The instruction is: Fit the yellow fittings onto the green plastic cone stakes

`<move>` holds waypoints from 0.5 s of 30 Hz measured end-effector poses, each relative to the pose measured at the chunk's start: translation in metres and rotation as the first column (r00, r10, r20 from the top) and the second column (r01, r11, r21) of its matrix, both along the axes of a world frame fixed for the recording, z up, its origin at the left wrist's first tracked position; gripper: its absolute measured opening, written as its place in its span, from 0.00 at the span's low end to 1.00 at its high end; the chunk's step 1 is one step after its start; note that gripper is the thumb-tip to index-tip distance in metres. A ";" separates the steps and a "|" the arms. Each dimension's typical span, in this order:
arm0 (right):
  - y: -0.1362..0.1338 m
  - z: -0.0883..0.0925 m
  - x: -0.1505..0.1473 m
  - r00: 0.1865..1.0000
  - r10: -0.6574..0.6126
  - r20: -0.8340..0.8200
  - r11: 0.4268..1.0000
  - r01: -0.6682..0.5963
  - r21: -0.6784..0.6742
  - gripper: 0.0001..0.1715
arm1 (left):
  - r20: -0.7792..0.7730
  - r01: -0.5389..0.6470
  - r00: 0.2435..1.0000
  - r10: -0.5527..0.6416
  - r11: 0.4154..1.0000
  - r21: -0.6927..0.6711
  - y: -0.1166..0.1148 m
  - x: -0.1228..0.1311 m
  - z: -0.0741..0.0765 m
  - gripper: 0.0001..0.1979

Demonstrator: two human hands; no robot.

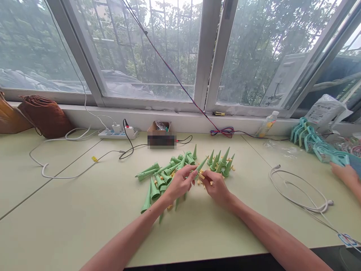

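Both forearms over bare table edge (197,248), left hand (180,184) and right hand (216,186) grips closed on one green cone (200,165)

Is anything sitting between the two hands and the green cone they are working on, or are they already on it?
Nothing visible stands between them. The left hand holds the green cone in its fingertips, and the right hand pinches a small yellow piece at the cone's base. The pile of loose cones lies beside and under the left hand, not between.
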State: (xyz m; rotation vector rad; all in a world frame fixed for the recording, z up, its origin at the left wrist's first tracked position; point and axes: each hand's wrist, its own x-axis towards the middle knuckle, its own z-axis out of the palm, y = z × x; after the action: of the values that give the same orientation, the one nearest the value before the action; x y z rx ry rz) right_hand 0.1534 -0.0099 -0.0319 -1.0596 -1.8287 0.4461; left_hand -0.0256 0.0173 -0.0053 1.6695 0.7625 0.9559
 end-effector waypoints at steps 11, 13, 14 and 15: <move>-0.007 0.005 -0.014 0.998 0.050 -0.026 0.998 -0.049 0.039 0.13 | 0.060 0.010 0.998 -0.011 1.000 0.018 0.003 0.004 -0.010 0.18; -0.008 0.007 -0.014 0.997 0.054 -0.054 0.999 -0.054 0.002 0.13 | 0.075 0.007 0.997 -0.008 1.000 0.006 0.002 0.004 -0.008 0.19; -0.009 0.007 -0.014 0.996 0.054 -0.072 0.998 -0.056 -0.018 0.12 | 0.080 0.006 0.997 -0.006 1.000 0.001 0.001 0.004 -0.007 0.19; -0.009 0.007 -0.014 0.994 0.054 -0.092 0.998 -0.057 -0.036 0.12 | 0.083 0.006 0.997 -0.005 1.000 -0.005 0.001 0.004 -0.006 0.20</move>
State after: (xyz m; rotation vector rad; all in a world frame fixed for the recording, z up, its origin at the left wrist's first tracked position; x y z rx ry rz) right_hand 0.1392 -0.0189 -0.0251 -1.0006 -1.7786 0.5564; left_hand -0.0216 0.0183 -0.0111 1.6165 0.7039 1.0122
